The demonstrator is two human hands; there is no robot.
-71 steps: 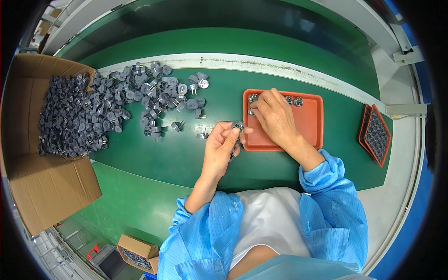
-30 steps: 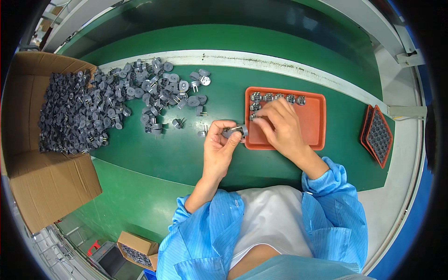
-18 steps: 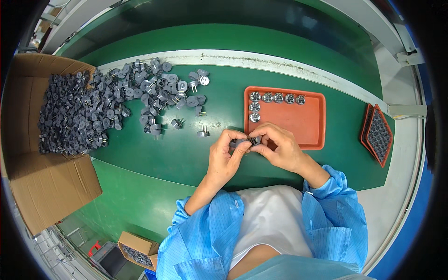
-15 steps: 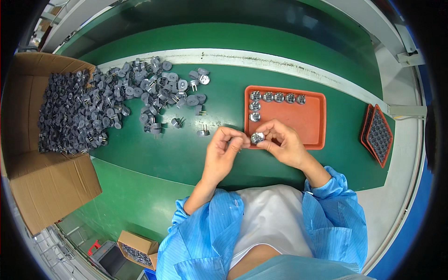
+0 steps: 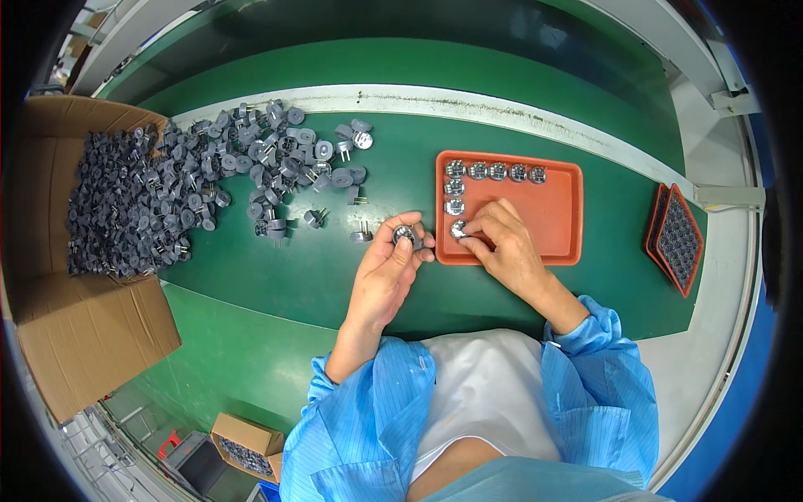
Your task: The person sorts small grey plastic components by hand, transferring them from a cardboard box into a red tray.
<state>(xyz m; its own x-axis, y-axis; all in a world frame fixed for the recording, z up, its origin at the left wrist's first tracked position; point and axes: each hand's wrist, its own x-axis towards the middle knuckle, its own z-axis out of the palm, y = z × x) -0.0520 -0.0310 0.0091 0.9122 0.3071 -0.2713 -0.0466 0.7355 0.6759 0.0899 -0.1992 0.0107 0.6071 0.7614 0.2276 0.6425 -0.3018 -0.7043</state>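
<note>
An orange tray (image 5: 535, 226) lies on the green table. Silvery-topped round plug pieces (image 5: 498, 171) line its far edge and run down its left side. My right hand (image 5: 510, 247) reaches over the near left of the tray, pinching a round plug piece (image 5: 457, 229) at the end of that left column. Just left of the tray, my left hand (image 5: 385, 272) is closed round another plug piece (image 5: 404, 234), its silvery face up under the thumb. The underside of both held pieces is hidden.
A large cardboard box (image 5: 92, 335) on the left spills grey plug pieces with metal pins (image 5: 284, 159) across the table. A few loose ones (image 5: 361, 233) lie nearer my left hand. Filled orange trays (image 5: 676, 243) sit stacked at far right. A smaller box (image 5: 247, 443) stands below.
My right hand has set its plug piece down into the tray's left column, fingers still on it. My left hand has moved left and turned up, now showing a plug piece in its fingers.
</note>
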